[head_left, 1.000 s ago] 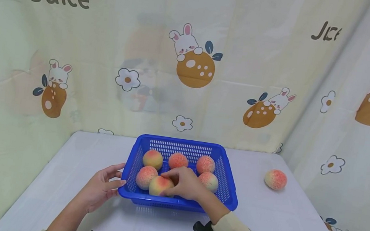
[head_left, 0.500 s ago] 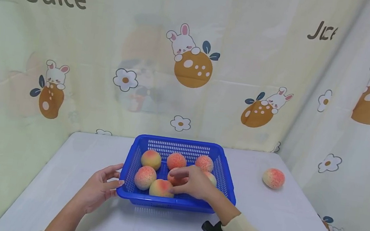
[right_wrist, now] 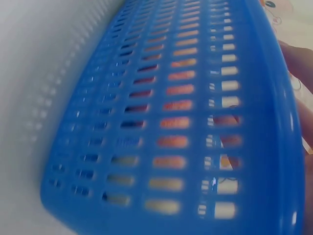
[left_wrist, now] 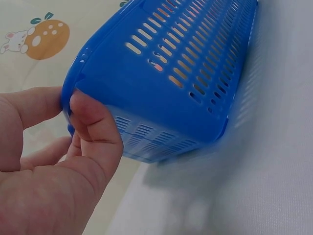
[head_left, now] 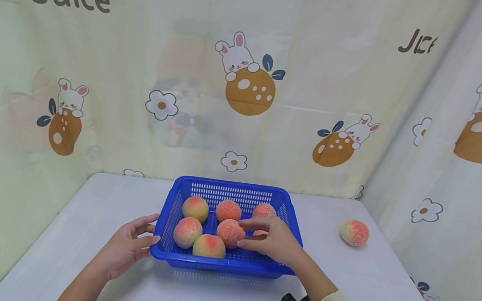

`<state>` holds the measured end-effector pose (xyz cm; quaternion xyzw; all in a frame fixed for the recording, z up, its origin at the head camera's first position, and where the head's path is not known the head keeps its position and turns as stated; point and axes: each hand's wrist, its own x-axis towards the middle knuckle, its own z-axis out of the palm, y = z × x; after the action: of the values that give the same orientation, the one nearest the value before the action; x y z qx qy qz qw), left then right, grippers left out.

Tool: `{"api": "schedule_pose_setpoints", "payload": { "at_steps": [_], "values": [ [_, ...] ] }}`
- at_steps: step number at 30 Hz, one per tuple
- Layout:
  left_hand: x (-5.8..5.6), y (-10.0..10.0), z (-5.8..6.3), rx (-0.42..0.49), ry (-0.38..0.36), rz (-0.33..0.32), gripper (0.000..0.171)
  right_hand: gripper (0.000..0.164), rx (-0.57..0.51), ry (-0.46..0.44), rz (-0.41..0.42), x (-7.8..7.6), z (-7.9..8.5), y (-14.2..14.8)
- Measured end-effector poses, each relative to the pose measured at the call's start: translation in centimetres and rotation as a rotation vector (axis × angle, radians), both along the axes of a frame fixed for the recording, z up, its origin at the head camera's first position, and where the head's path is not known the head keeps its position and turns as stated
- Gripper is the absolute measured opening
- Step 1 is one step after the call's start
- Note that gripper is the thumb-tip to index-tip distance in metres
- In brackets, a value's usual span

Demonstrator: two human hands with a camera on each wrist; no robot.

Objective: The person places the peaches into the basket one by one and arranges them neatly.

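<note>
My left hand (head_left: 129, 247) pinches the left rim of a blue plastic basket (head_left: 220, 262); the left wrist view shows its thumb and fingers at the basket's edge (left_wrist: 146, 93). Several peaches lie inside, among them a yellow-red one (head_left: 209, 246) at the front and a redder one (head_left: 230, 233) in the middle. Over the basket's right half is my right hand (head_left: 277, 240), thumb and fingers apart, fingertips right at the middle peach. Through that gap part of another peach (head_left: 260, 233) shows, mostly hidden. In the right wrist view the basket wall (right_wrist: 161, 122) covers most of the hand.
One more peach (head_left: 355, 233) lies on the white tablecloth (head_left: 327, 221) to the right of the basket. A curtain (head_left: 135, 57) printed with rabbits and fruit hangs behind the table and along its sides.
My right hand has moved right from the front peach, uncovering the middle one, and now overlaps the right-hand peach. My left hand stays at the rim.
</note>
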<state>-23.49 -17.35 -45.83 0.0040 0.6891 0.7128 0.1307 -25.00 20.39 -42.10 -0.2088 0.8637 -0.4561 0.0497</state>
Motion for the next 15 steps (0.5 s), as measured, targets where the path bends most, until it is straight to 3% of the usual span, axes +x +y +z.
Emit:
{"api": "schedule_pose_setpoints", "payload": {
  "at_steps": [10,15],
  "values": [
    [0.0,0.0,-0.1,0.010,-0.004,0.009,0.064,0.058,-0.086,-0.043,-0.051,0.5,0.3,2.2],
    [0.0,0.0,-0.2,0.017,-0.002,0.002,0.065,0.051,-0.107,-0.020,-0.073,0.7,0.3,3.1]
  ]
}}
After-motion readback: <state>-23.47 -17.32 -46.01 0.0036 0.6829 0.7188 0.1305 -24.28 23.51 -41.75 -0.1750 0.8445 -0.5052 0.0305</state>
